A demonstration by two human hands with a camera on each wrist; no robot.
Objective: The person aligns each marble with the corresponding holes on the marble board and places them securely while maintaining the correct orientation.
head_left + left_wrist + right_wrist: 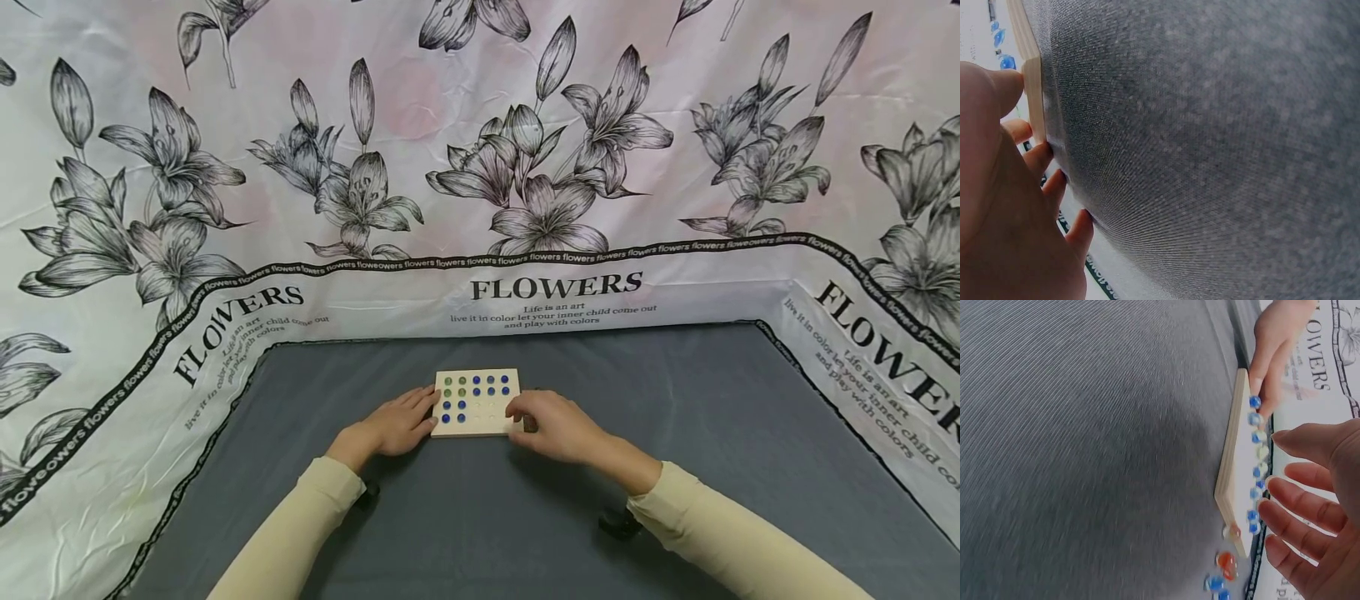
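A pale wooden pegboard-like board [474, 429] lies flat on the cloth and bears rows of glass marbles. Green marbles [447, 392] sit at its far left corner, with blue marbles [491, 380] to their right and more blue ones at the near left. Small unfilled hollows show at the near right. My left hand [393, 423] rests at the left edge, its thumb on the near corner and a fingertip touching the side. Over the right edge hovers my right hand [558, 425]; in the right wrist view its thumb and fingers are apart, with nothing between them.
In the right wrist view, loose orange [1226, 565] and blue [1215, 583] marbles lie beside the board's right end, hidden behind my right hand in the head view. Grey cloth [465, 525] covers the table. A flower-printed curtain [405, 200] rises behind it.
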